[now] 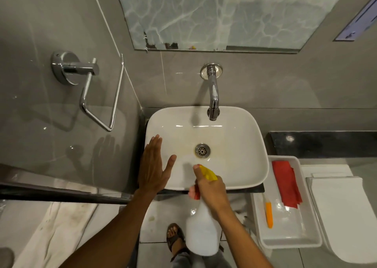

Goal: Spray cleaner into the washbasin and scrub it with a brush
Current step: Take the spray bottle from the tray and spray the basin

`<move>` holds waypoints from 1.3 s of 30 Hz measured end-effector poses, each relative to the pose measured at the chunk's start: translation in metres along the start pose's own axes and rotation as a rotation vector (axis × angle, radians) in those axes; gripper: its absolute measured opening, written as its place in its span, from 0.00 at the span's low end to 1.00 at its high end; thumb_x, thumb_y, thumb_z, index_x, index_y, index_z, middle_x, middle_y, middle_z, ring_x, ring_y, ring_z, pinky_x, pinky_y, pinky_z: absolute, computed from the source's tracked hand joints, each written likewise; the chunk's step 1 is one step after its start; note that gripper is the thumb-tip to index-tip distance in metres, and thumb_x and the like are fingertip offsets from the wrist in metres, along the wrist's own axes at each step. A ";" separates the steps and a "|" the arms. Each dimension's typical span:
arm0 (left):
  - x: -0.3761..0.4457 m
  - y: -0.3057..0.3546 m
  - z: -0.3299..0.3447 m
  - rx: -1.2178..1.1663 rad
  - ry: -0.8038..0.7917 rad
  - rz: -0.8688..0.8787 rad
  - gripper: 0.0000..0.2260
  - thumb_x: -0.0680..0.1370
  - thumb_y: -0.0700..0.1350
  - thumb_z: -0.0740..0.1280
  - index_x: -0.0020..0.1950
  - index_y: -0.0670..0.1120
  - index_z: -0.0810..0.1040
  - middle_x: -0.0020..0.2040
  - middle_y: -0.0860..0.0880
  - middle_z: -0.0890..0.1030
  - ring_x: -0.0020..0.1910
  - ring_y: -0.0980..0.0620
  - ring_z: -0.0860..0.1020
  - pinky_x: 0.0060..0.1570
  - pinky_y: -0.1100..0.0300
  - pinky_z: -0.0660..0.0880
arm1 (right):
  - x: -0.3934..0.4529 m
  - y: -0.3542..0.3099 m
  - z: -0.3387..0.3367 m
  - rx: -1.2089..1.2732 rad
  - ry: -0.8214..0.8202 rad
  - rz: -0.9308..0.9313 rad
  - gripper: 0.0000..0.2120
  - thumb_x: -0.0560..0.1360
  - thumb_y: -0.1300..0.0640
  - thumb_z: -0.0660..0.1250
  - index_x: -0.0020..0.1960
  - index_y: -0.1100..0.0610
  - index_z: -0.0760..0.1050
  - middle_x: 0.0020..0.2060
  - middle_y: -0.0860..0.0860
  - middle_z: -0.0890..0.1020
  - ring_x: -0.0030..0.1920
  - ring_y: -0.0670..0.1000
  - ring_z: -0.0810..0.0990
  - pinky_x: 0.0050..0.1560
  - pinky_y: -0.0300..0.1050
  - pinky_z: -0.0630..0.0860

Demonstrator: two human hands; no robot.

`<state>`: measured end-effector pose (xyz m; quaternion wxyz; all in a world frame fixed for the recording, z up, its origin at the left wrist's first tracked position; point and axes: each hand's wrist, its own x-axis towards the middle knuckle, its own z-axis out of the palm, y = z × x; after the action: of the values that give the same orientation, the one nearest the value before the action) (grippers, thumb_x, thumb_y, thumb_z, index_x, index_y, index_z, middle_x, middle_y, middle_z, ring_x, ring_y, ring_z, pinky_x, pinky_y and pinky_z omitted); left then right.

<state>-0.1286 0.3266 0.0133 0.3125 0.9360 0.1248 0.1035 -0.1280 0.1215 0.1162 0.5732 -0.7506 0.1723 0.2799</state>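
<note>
A white washbasin (240,145) with a steel drain (202,150) sits below a chrome tap (213,96). My right hand (212,190) is shut on the neck of a white spray bottle (202,233). Its yellow nozzle (208,172) points into the basin from the front rim, and a red trigger shows under my fingers. My left hand (153,165) hovers flat and open over the basin's left front rim, fingers together, holding nothing. An orange-handled brush (268,212) lies in a white tray (293,243) to the right.
A folded red cloth (286,183) lies in the same tray. A white toilet (344,216) stands at the far right. A chrome towel ring (91,88) is mounted on the grey wall at left. A mirror (224,12) hangs above the tap. A sandalled foot (173,237) stands on the floor.
</note>
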 end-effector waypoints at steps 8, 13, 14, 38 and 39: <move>0.000 -0.003 0.004 -0.021 0.006 -0.004 0.36 0.85 0.69 0.54 0.86 0.48 0.61 0.87 0.47 0.61 0.85 0.43 0.63 0.81 0.38 0.65 | 0.053 -0.038 -0.021 0.094 0.146 -0.013 0.21 0.79 0.40 0.70 0.46 0.59 0.86 0.27 0.51 0.84 0.27 0.53 0.84 0.48 0.60 0.87; 0.000 -0.003 0.003 0.002 0.001 -0.021 0.36 0.84 0.70 0.53 0.85 0.48 0.62 0.86 0.48 0.63 0.84 0.43 0.65 0.81 0.39 0.66 | 0.068 -0.047 -0.062 0.178 0.232 -0.041 0.20 0.81 0.43 0.68 0.39 0.57 0.82 0.31 0.58 0.87 0.36 0.62 0.85 0.56 0.67 0.85; 0.001 -0.003 0.003 0.008 0.000 -0.020 0.36 0.84 0.70 0.52 0.85 0.48 0.62 0.86 0.48 0.63 0.84 0.43 0.65 0.81 0.39 0.67 | 0.070 -0.044 -0.072 0.136 0.277 -0.043 0.21 0.81 0.42 0.68 0.39 0.57 0.82 0.28 0.55 0.84 0.33 0.60 0.83 0.55 0.66 0.85; 0.000 0.002 -0.003 -0.003 0.032 -0.020 0.35 0.85 0.68 0.53 0.85 0.47 0.61 0.88 0.47 0.59 0.85 0.43 0.61 0.81 0.39 0.65 | -0.004 0.006 -0.014 0.171 -0.020 0.107 0.16 0.82 0.44 0.71 0.43 0.55 0.83 0.36 0.58 0.89 0.40 0.66 0.89 0.51 0.65 0.85; 0.000 0.002 -0.003 -0.005 0.037 -0.020 0.35 0.85 0.68 0.53 0.85 0.47 0.61 0.88 0.47 0.58 0.86 0.43 0.61 0.81 0.39 0.65 | 0.001 0.000 -0.007 0.154 -0.044 0.103 0.18 0.82 0.44 0.70 0.43 0.58 0.82 0.37 0.61 0.89 0.42 0.68 0.89 0.52 0.65 0.85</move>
<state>-0.1292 0.3262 0.0166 0.3134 0.9319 0.1396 0.1180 -0.1258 0.1148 0.1173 0.6176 -0.6883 0.2189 0.3114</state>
